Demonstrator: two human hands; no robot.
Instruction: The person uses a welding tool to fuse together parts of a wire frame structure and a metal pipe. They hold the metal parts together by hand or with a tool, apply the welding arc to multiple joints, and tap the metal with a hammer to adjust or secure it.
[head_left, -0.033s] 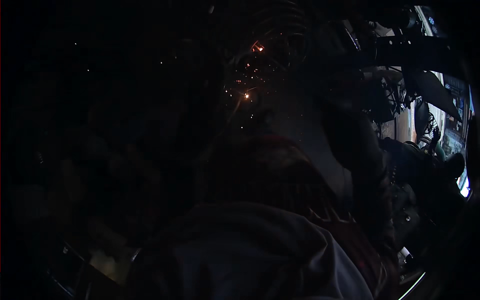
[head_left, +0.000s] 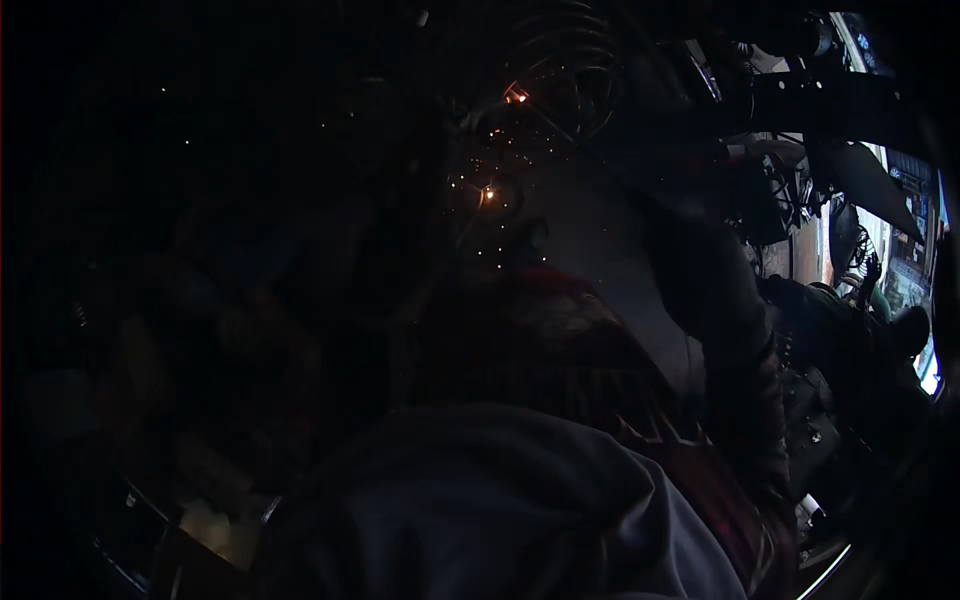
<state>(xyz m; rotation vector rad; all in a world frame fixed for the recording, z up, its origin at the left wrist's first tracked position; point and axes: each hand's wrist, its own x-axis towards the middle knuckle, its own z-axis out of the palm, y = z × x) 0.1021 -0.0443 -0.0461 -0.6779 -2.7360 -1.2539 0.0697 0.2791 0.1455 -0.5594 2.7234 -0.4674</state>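
Observation:
Most of the view is very dark. A small bright glowing point (head_left: 489, 194) burns near the upper middle, with scattered sparks around it. Above it is a second orange glow (head_left: 516, 97) on something I cannot make out. A dark sleeved arm (head_left: 715, 280), apparently my right, reaches up from the lower right toward the glow. Its hand is lost in the dark, so neither its fingers nor anything in them shows. I cannot pick out my left hand in the blackness on the left side.
Curved, ring-like metal lines (head_left: 585, 45) show faintly at the top. Grey cloth (head_left: 520, 500) covers the lower middle, beside dark red cloth (head_left: 705, 480). Dark cluttered shapes (head_left: 790, 190) stand against a brighter background at the right. A pale object (head_left: 210, 530) lies lower left.
The sparks are scattered differently, and the lower bright point sits very slightly further left. Surroundings look a little lighter. The arm shows no clear movement.

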